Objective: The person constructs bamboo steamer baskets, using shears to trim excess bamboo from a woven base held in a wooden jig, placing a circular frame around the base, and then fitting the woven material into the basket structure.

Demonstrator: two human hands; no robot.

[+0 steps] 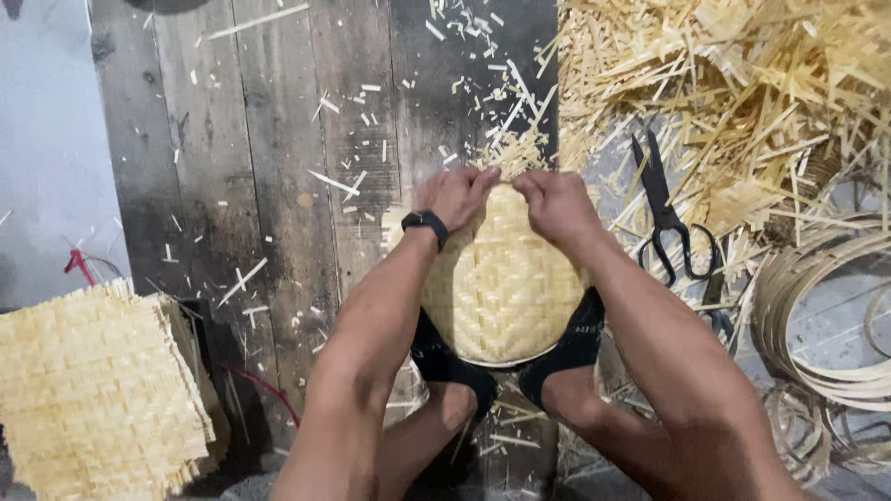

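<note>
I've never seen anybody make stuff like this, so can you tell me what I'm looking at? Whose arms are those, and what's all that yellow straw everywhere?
The camera sits on a person's head and looks down, so the arms are that person's own. The left hand, with a black watch on its wrist, and the right hand both grip the far edge of a round woven basket. The two feet in dark socks press against the near side of the basket. It all rests on a dark wooden floor. To the right lie black scissors, a heap of thin yellow strips and coiled hoops. At the bottom left is a stack of flat woven mats.
</note>
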